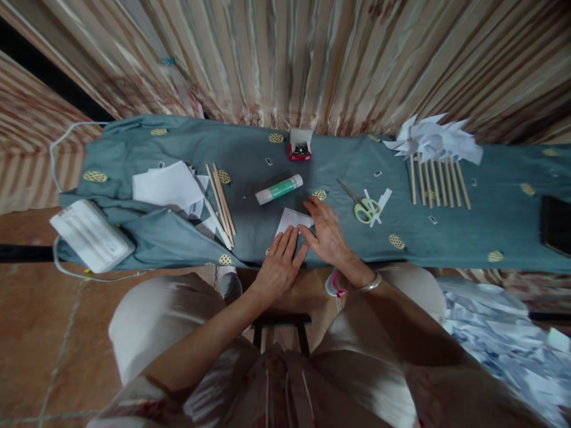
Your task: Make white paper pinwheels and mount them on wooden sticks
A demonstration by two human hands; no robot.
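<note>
A small folded piece of white paper (289,219) lies on the cloth-covered table near its front edge. My left hand (281,261) presses on its lower edge with fingers stretched out flat. Against its right side rests my right hand (325,229), fingers spread and partly over the paper's corner. Just beyond the paper lies a glue stick (280,189) with a green label. A small red box (300,145) stands open behind it, with dark shiny bits inside. To the right of my right hand are green-handled scissors (366,209), lying beside white paper strips (382,205).
Paper pinwheels (439,139) on wooden sticks lie at the back right. On the left are white paper sheets (167,187), several loose sticks (223,199) and a white power box (91,235) with a cable. Paper scraps (504,333) are heaped below right. A striped curtain (285,65) hangs behind.
</note>
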